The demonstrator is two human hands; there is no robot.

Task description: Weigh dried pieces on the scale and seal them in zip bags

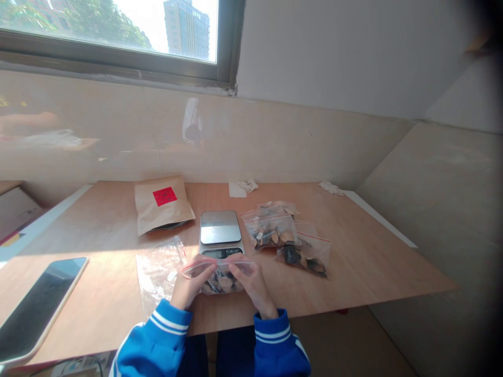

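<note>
Between my two hands is a clear zip bag [223,284] with brown and dark dried slices inside, near the table's front edge. The fingers of my left hand [195,276] pinch the left part of its red-lined top. My right hand [249,277] grips the same top edge on the right, the thumbs close together near the middle. Directly behind the bag stands a kitchen scale [220,228] with a bare steel plate; its display is partly covered by my fingers. Left of my left hand lies a flat clear plastic bag [157,275].
Several filled zip bags [271,230] are piled right of the scale. A brown paper pouch [163,209] with a red label lies at the back left. A phone [41,306] rests at the left front. Crumpled paper scraps [247,185] lie along the wall.
</note>
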